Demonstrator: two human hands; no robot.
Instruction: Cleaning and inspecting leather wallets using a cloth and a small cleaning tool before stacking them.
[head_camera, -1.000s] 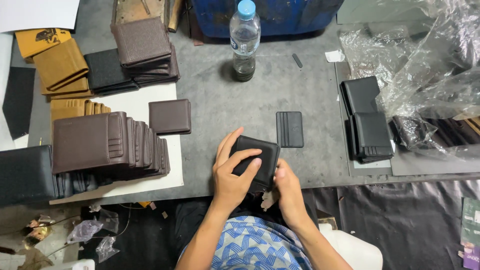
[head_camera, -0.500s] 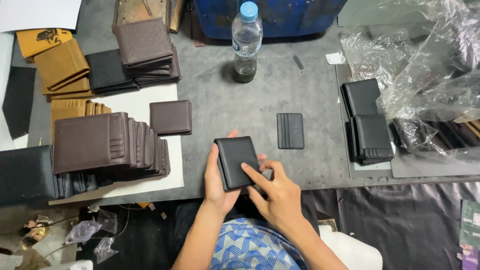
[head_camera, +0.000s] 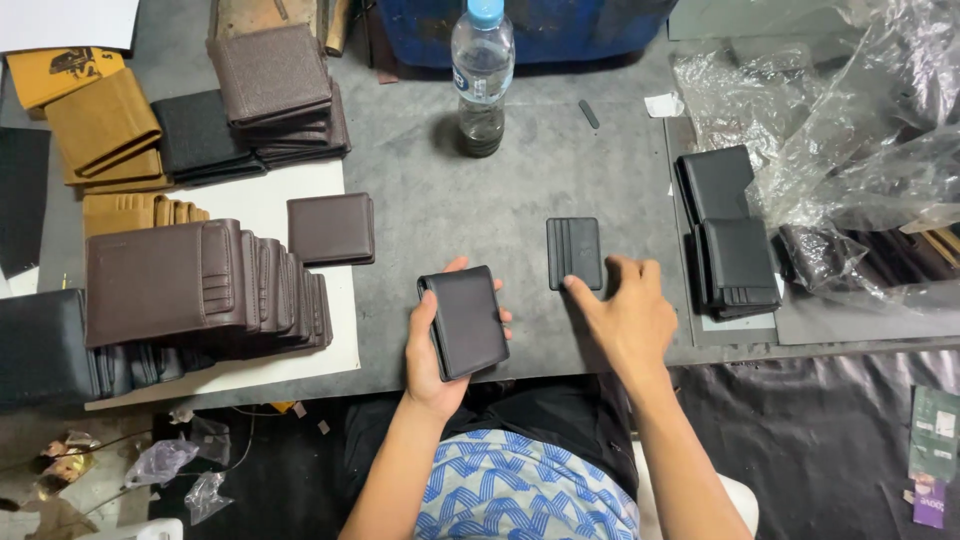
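My left hand (head_camera: 432, 350) holds a closed black wallet (head_camera: 466, 320) flat in its palm, just above the front edge of the grey table (head_camera: 440, 210). To the right, my right hand (head_camera: 628, 308) is spread with its fingers apart, and the index fingertip touches the lower edge of a small black card holder (head_camera: 574, 252) lying flat on the table. Nothing is in the right hand.
A plastic water bottle (head_camera: 482, 75) stands at the back centre. Brown wallets (head_camera: 200, 285) are stacked at the left on white paper, beside a single brown wallet (head_camera: 331, 229). Tan and dark wallets (head_camera: 180, 110) lie at the back left. Black wallets (head_camera: 730, 235) and crumpled clear plastic (head_camera: 850, 130) sit to the right.
My right hand has left the black wallet and moved right to the card holder. The left hand now holds the wallet alone, turned flat.
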